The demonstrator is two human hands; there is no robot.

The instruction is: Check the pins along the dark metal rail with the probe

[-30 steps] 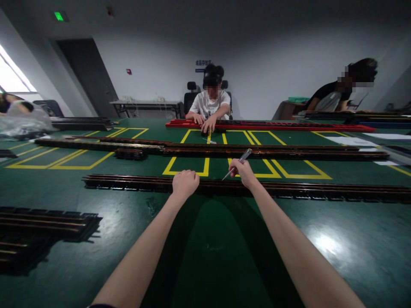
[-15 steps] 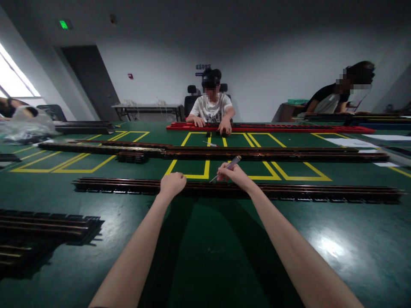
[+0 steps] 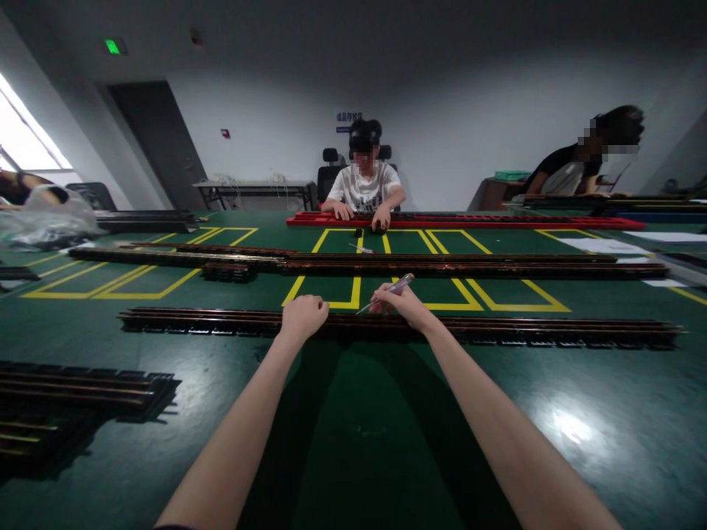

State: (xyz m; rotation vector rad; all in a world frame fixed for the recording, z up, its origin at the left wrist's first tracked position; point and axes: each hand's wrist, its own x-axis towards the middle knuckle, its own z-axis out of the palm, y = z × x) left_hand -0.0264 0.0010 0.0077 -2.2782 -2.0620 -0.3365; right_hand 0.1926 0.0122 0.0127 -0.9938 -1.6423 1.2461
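Observation:
A long dark strip assembly (image 3: 524, 331) with thin copper-coloured lines lies crosswise on the green table (image 3: 353, 456) in front of me. My left hand (image 3: 305, 318) rests on it left of the middle, fingers closed over its far side; what they grip is hidden. In my right hand (image 3: 398, 303) is a screwdriver (image 3: 407, 280) with a clear handle, held like a pen. Its thin shaft slants down to the left, and the tip is at the strip's far edge, just right of my left hand.
Beyond lies another row of dark strips (image 3: 469, 266), with a small tool (image 3: 361, 249) behind it. More strips (image 3: 82, 390) are at the near left. Across the table a person (image 3: 363, 184) touches a red tray (image 3: 552, 221). A plastic bag (image 3: 49, 221) sits at the left.
My left hand has moved slightly right, and the near strip has shifted a little left. The screwdriver has tilted lower, its tip slightly farther left. The person opposite has moved a hand slightly.

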